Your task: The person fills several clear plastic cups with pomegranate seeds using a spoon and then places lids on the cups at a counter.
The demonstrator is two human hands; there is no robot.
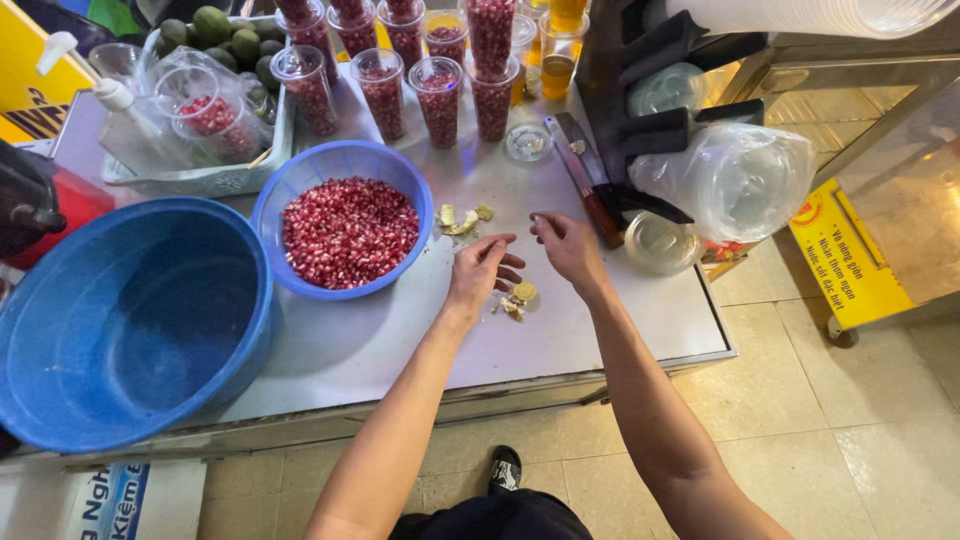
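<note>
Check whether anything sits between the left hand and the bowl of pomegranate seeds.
Nothing visible does. The left hand rests on the table right of the bowl; only bare tabletop lies between. The peel scraps lie farther back.

A grey worktable [620, 330] stands on a beige tiled floor [860, 440]

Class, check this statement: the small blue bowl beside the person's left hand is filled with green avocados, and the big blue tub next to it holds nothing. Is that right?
One detail is wrong. The small blue bowl beside the left hand holds red pomegranate seeds, not avocados. The avocados lie at the back of the table. The big blue tub does hold nothing. The head view shows this.
</note>
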